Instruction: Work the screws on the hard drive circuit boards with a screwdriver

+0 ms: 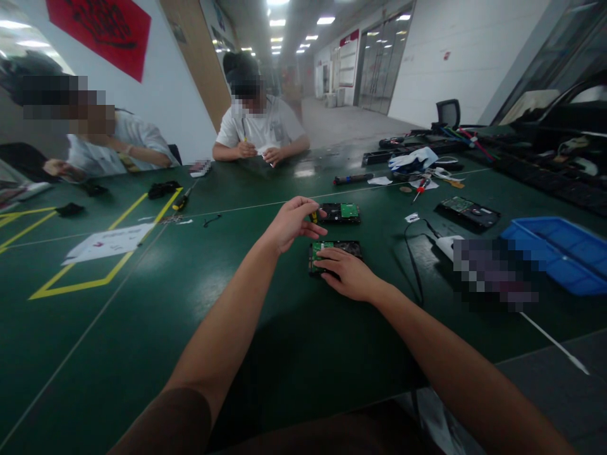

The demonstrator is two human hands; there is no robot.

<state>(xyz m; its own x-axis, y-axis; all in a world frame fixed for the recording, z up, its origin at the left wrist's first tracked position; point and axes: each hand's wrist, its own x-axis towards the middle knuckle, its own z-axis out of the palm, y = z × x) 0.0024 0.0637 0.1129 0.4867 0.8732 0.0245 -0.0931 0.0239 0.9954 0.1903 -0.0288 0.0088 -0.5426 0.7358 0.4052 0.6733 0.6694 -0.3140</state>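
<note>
Right hand's [348, 273] fingers are spread over the black-and-green rectangular hard drive [349, 246] on the dark-green bench [156, 328], probably steadying it. Left hand's [294, 224] half-curled; can't tell if it's gripping that yellow bit [313, 217].

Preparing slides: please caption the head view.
Right hand on a rectangular black-and-green hard drive, left hand near a second drive.

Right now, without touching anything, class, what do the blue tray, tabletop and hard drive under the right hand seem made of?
Blue tray: likely plastic with a soft sheen, judging by its even colour.
Tabletop: green, smooth, glossy where light reflects; rubber matting or laminate, unsure.
Hard drive: dark, boxy casing, perhaps metal, finish unclear; its green patch looks like a circuit board.
</note>
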